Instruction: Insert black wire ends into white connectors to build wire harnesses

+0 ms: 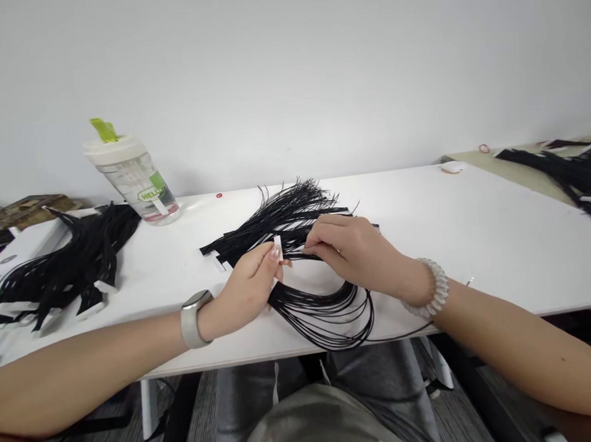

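My left hand (249, 284) is closed around one end of a bundle of thin black wires (325, 306), whose loop hangs toward the table's front edge. A small white strip (277, 244) stands up at its thumb tip, at the wire ends. My right hand (360, 250) is just to the right, its thumb and finger pinched at the black strands beside the strip; the exact grip is partly hidden. Behind both hands lies a heap of black wires (289, 205) with white tabs on some ends.
On the white table (424, 200), a clear drink bottle (137, 180) with a green spout stands at the back left. More black wire bundles (77, 254) lie at left, and others (567, 171) at far right. A white wall is behind.
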Demonstrator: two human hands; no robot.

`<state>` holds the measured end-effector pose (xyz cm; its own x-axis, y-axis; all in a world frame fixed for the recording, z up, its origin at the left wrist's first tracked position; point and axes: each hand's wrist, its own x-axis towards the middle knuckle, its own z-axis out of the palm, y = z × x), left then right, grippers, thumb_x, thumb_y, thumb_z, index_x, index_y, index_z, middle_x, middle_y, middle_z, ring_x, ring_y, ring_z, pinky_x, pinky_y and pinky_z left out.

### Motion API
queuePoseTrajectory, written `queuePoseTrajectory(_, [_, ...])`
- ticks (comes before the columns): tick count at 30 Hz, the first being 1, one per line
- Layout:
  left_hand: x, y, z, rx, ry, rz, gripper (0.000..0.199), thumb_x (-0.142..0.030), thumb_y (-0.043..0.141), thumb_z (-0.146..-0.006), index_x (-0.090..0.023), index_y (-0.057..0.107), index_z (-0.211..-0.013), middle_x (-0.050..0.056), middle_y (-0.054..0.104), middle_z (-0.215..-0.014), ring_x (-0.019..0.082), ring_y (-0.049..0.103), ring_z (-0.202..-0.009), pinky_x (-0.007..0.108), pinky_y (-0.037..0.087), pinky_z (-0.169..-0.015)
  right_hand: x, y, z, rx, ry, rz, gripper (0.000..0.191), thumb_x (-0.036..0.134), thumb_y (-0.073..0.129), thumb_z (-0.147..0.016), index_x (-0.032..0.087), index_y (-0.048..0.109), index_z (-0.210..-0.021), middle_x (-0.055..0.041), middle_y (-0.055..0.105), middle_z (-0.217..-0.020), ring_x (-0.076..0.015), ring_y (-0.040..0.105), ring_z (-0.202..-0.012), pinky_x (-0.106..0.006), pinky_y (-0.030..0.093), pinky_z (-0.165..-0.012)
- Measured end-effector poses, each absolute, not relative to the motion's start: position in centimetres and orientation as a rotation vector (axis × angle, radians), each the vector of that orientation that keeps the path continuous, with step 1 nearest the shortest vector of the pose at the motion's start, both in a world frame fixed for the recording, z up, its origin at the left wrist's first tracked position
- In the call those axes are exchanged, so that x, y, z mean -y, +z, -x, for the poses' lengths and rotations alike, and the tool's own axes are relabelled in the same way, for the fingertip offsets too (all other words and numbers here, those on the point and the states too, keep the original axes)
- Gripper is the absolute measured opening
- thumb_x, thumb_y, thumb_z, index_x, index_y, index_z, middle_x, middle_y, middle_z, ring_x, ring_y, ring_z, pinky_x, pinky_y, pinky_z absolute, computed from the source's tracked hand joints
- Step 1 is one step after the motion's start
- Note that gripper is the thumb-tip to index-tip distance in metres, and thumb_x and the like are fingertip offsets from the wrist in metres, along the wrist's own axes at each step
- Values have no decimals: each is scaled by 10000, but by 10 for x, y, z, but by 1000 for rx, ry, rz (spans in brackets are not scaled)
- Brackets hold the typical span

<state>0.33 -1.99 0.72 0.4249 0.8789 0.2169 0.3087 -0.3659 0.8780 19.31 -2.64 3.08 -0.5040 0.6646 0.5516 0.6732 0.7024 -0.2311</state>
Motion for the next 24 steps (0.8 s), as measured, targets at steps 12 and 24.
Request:
queuePoseTrajectory(12, [21,8,-3,-990,903,-1985,364,-336,311,-890,-173,425,-585,-13,438,-590,119,425,-594,237,341,-595,32,24,-192,2395,-685,910,270,96,326,-857,149,560,-731,-24,521,-706,-104,377,-587,-249,254,-507])
queuePoseTrajectory(24, [23,11,-4,-904,911,-1999,354,-310,325,-888,-173,414,-575,-11,468,-617,112,444,-617,231,379,-660,30,19,-189,2368,-706,823,291,108,310,-867,155,557,-721,-21,525,-708,-107,370,-592,-255,244,-507])
